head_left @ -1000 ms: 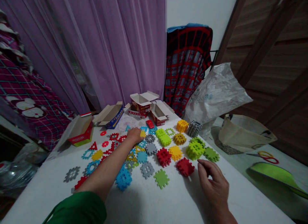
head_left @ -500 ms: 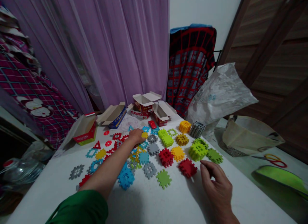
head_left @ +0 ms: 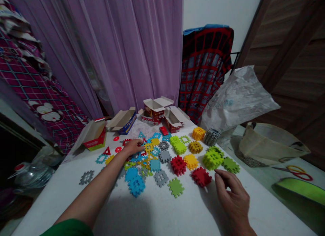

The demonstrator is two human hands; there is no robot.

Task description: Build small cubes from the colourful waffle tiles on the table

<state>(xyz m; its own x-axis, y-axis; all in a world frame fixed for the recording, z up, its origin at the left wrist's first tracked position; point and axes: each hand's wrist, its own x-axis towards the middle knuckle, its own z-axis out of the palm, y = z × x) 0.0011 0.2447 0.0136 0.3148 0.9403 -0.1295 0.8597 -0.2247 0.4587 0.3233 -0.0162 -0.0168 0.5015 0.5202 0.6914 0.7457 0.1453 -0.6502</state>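
Note:
My left hand (head_left: 134,147) reaches across the table into a loose heap of interlocking plastic tiles. Its fingers are a little apart, with nothing visible in them. Just right of the fingertips lies a yellow openwork tile (head_left: 149,148), and behind it a solid yellow tile (head_left: 154,141). My right hand (head_left: 232,195) rests at the right with fingers curled and thumb near the forefinger, holding nothing I can see. Close to it are a red block of joined tiles (head_left: 201,177) and a lime-green block (head_left: 213,158). A blue block (head_left: 136,185) sits near my left forearm.
Several open cardboard boxes (head_left: 153,109) stand along the back of the white table (head_left: 177,215). Stacked yellow tiles (head_left: 198,134) and grey tiles (head_left: 212,137) are at the back right. Scissors (head_left: 296,172) and a cloth bag (head_left: 271,141) lie beyond the right edge.
My left hand has drawn back left, away from the solid yellow tile, which stays in the heap. My right hand keeps its place by the red block. The view has shifted slightly.

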